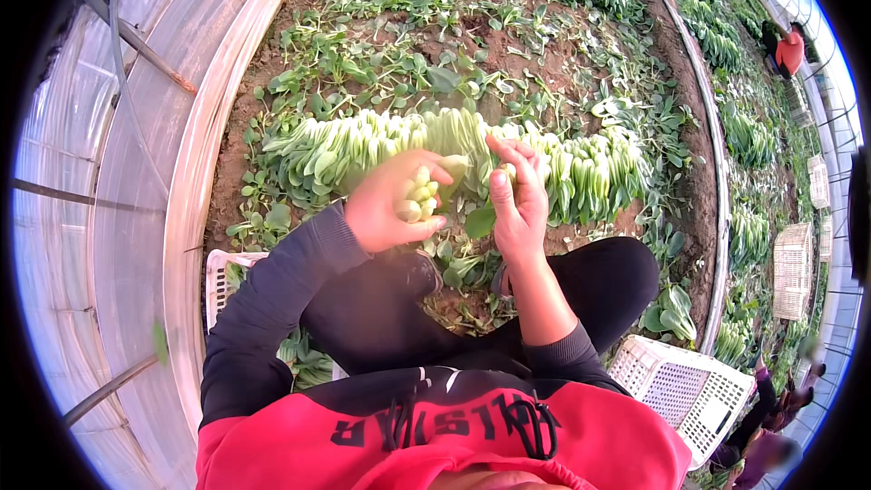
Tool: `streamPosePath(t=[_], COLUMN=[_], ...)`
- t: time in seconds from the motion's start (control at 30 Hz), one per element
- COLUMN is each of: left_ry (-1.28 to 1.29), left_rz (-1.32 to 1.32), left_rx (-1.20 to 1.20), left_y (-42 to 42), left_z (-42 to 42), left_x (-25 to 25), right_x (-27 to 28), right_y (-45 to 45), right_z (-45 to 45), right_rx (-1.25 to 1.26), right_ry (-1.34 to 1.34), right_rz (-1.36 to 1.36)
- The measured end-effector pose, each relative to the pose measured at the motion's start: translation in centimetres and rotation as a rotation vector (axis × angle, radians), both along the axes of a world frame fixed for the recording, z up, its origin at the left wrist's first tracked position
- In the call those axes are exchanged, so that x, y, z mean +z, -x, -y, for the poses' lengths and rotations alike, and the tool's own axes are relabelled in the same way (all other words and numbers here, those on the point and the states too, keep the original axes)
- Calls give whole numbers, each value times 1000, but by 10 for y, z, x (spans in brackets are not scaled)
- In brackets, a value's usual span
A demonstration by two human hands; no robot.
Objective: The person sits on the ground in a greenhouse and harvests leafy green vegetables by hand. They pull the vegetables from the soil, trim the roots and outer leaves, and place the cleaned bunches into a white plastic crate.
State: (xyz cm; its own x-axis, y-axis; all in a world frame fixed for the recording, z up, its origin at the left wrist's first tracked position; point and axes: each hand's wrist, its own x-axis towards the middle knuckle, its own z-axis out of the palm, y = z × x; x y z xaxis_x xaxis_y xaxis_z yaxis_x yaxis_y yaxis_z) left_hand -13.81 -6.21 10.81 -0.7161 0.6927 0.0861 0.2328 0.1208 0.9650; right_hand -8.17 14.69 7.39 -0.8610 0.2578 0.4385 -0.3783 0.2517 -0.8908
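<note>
My left hand (401,201) is curled around a small bunch of leafy greens, whose pale stem ends (417,196) face up towards me. To its right, my right hand (520,201) is raised with its thumb near the bent fingers; a pale stem end (507,170) shows between them. A green leaf (480,222) hangs just beside the right thumb. Beyond both hands, a long row of cut leafy greens (592,173) lies on the soil, pale stems side by side.
Loose greens (354,75) and soil lie beyond the row. A white plastic crate (680,388) stands at my right, another (221,279) at my left. Plastic sheeting (224,82) borders the left side. Several people, one in a red top (790,53), are at far right.
</note>
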Motion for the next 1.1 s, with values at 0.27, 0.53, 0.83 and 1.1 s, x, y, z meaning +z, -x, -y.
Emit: streamPosePath(t=[0.27, 0.53, 0.83, 1.1], left_ry=[-178, -309, -97, 217], left_rz=[169, 172, 245, 325], left_rx=[54, 77, 157, 62], left_y=[-85, -101, -53, 1], left_z=[-46, -87, -79, -84], left_x=[4, -23, -58, -88], right_x=[19, 18, -42, -250], right_y=[-63, -90, -63, 73], right_z=[-6, -39, -28, -133], right_rx=[233, 77, 237, -806], right_ry=[172, -292, 93, -222], right_rz=[131, -86, 196, 769])
